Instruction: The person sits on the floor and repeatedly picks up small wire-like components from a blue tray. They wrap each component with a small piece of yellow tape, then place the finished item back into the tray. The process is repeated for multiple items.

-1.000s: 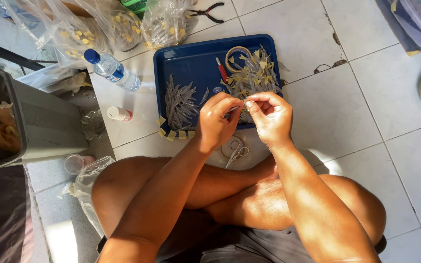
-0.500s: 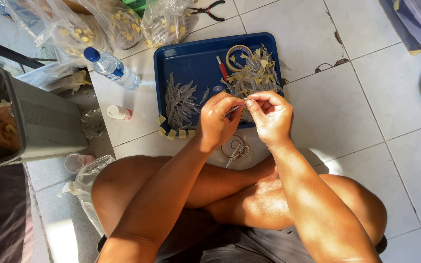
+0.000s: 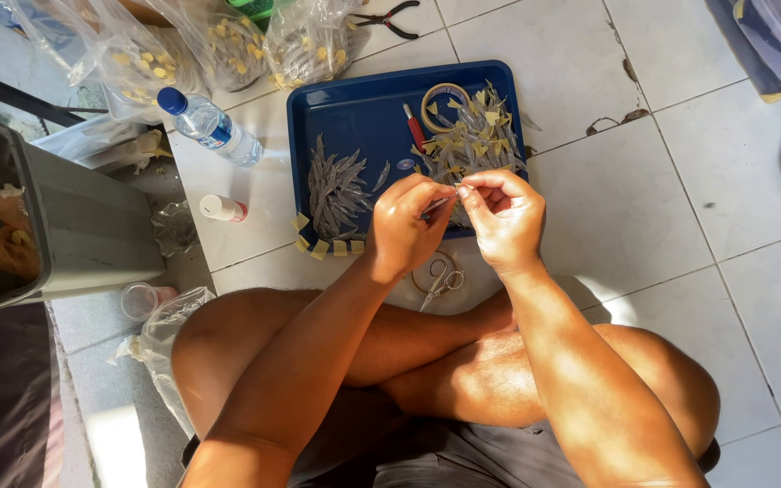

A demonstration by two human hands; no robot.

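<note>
Thin silvery strip (image 3: 440,204) mostly hidden between fingertips, too small to identify. Pinched from both ends by left hand (image 3: 406,228) and right hand (image 3: 503,220), above near edge of blue plastic tray (image 3: 354,113). Small scissors (image 3: 442,283) on tile just below hands, partly covered.

Just one camera here, strapped to the person's head and pointing pretty much straight down. It sits close, so the crossed legs fill the bottom of the frame, both forearms run up the middle, and the blue tray (image 3: 354,108) lands up top on the tiled floor (image 3: 679,208). No second view to compare against.
</note>
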